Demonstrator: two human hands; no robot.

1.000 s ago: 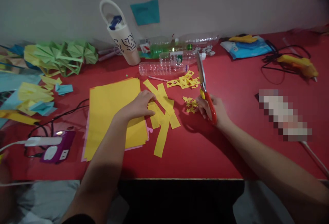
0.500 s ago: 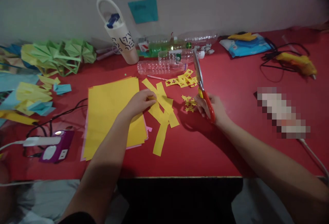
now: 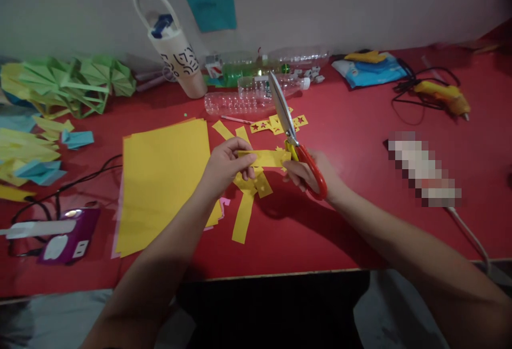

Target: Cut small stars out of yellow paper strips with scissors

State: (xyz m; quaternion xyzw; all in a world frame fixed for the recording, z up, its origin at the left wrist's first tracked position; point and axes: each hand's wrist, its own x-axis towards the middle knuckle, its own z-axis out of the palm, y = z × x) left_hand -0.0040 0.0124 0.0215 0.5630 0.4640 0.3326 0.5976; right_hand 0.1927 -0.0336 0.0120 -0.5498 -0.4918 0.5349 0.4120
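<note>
My left hand (image 3: 232,162) pinches one end of a yellow paper strip (image 3: 268,158) and holds it level above the table. Red-handled scissors (image 3: 314,173) are in my right hand (image 3: 306,170), their closed blades pointing up and away. The right fingertips meet the strip's other end. Beneath the strip lie more yellow paper strips (image 3: 245,215), overlapping on the red table. Small cut-out paper stars are mostly hidden behind the strip and the scissors. Farther back are strips with star-shaped holes (image 3: 262,126), next to a pink pencil (image 3: 236,119).
A stack of yellow paper (image 3: 164,183) lies left of the strips. Plastic bottles (image 3: 236,103) and a white tumbler (image 3: 180,66) stand or lie along the wall. At right are a glue gun (image 3: 442,97) and a blurred-out object (image 3: 426,170); at left, a purple power strip (image 3: 72,237) and folded green paper (image 3: 76,82).
My left hand has lifted a yellow strip off the pile and moved it right. My right hand, with the scissors, has come closer to it. The whole view has shifted slightly.
</note>
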